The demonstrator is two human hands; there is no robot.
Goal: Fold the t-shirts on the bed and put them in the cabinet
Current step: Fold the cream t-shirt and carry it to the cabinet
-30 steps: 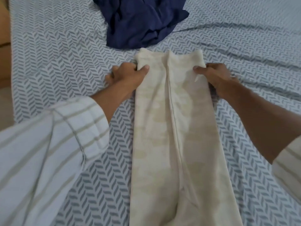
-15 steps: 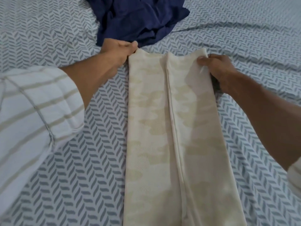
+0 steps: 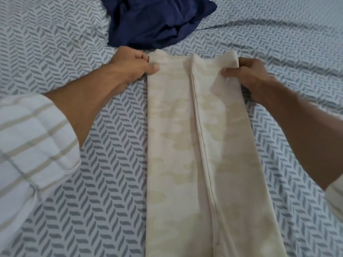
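Returned left hand [image 3: 130, 66] and right hand [image 3: 248, 73] pinch cream t-shirt [image 3: 194, 136].

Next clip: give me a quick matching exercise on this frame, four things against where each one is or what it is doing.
Things:
1. left hand
2. right hand
3. navy t-shirt
4. cream camouflage t-shirt

States:
A. crumpled in a heap at the far end of the bedsheet
B. pinches the far right corner of the cream shirt
C. lies in a long narrow folded strip
D. pinches the far left corner of the cream shirt

Pairs: 1-D, 2-B, 3-A, 4-C
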